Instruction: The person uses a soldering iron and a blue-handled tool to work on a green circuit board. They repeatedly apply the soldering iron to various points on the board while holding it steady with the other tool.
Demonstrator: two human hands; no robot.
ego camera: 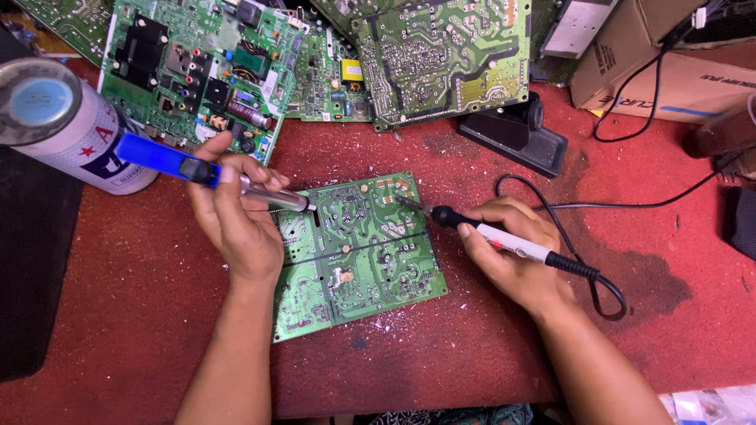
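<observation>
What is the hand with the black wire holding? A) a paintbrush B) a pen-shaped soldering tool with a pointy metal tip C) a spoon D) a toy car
B: the right hand grips a white and black soldering iron with a cord, its metal tip on the upper right part of the green circuit board, while the left hand holds a blue-handled tool.

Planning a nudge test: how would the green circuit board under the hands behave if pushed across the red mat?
The circuit board looks thin, flat and rigid, so it would probably slide as one piece, not flex. The mat looks rough and littered, so likely some drag. Nothing visibly clamps it; it may pivot.
</observation>
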